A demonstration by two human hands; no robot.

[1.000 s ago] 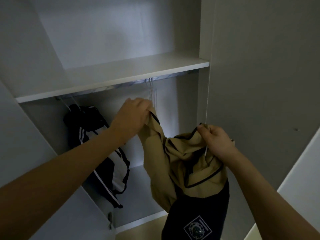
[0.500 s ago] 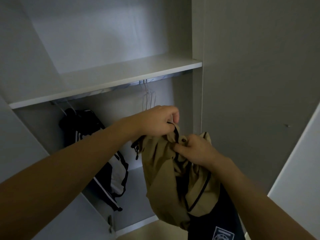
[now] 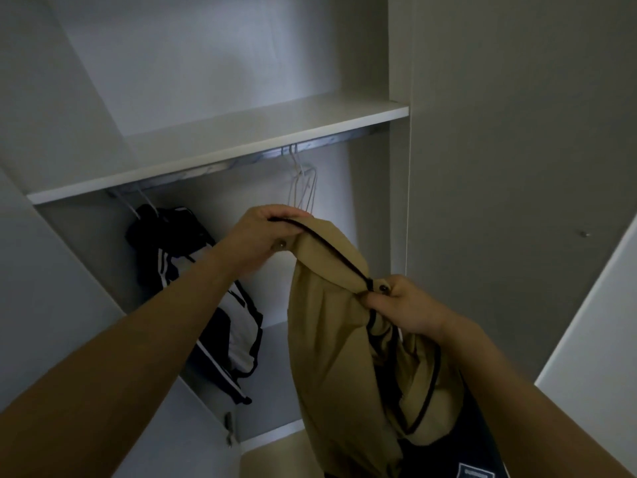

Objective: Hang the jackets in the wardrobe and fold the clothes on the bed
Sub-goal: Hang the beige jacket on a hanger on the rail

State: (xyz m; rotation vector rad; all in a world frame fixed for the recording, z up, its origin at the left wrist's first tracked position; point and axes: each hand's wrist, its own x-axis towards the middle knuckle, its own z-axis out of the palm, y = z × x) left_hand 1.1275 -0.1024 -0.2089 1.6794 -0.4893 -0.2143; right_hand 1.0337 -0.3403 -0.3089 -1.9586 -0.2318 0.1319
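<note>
Dim wardrobe (image 3: 482, 132) interior frames both hands: right hand (image 3: 403, 307) and left hand (image 3: 265, 236) each pinch the tan jacket's (image 3: 331, 339) black-piped edge, stretched between them. Behind, empty wire hangers (image 3: 303, 182) and a black-and-white jacket (image 3: 220, 305) hang from the rail (image 3: 224, 165).

We see a track jacket (image 3: 193, 291) hanging left on the rail (image 3: 241, 160), empty hangers (image 3: 303, 188) right, below the shelf (image 3: 220, 150).

Home bedroom closet: white built-in wardrobe (image 3: 517, 132), shelf (image 3: 220, 157) over metal hanging rail (image 3: 241, 160), bare wire hangers (image 3: 303, 188), black-and-white jacket (image 3: 206, 288) hanging at rail's left end.
</note>
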